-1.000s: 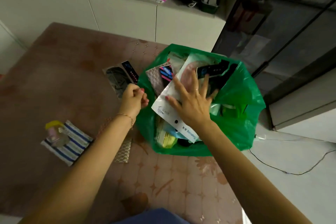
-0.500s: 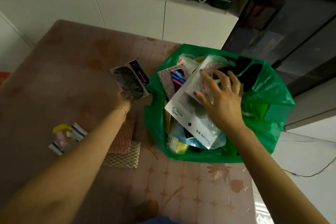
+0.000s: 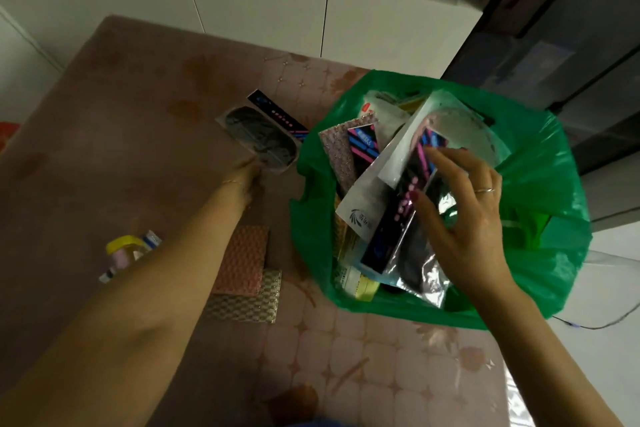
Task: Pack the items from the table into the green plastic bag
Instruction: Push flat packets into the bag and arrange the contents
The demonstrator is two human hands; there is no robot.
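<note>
The green plastic bag stands open at the table's right edge, stuffed with several packets. My right hand is inside its mouth, thumb and fingers pinched on a black packet with pink and blue stripes that lies over a white packet. My left hand reaches across the table, its fingers closed on the near corner of a clear packet holding a dark item, just left of the bag. A pink textured sheet and a golden textured sheet lie beside my left forearm.
A small yellow-capped item on a striped packet sits at the left, partly hidden by my arm. The pink patterned table ends near the bag. White cabinets stand behind, a dark glass cabinet to the right, a cable on the floor.
My left hand left the bag's rim and reached out to the dark-item packet. My right hand went from pressing flat on the white packet to pinching the black striped packet.
</note>
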